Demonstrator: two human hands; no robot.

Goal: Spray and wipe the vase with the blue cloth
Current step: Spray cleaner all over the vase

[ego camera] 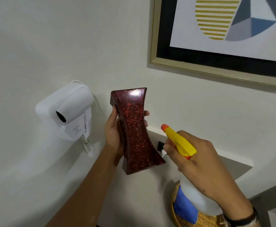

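Head camera looks down at a woven basket point(204, 218) low and to the right of the vase point(136, 128); a blue cloth point(185, 205) lies draped in it, partly hidden behind the spray bottle point(193, 190), and the basket's lower edge is cut off by the frame. The vase, dark red with bright red speckles and a pinched waist, is held up in the air, tilted a little, in front of the pale wall. The left hand point(116, 133) is clasped around its waist from the left, thumb on the near side and fingertips showing past the right edge. Just right of the vase, the right hand point(201, 163) grips the neck of the spray bottle, fingers curled at the trigger under the yellow head; the orange nozzle point(164, 126) points up and left, toward the vase but apart from it. Whether the trigger is pressed cannot be told. Left of the vase a white wall-mounted hair dryer point(68, 112) hangs with its cord. Above and right of the vase, a framed picture point(224, 38) runs out of view.
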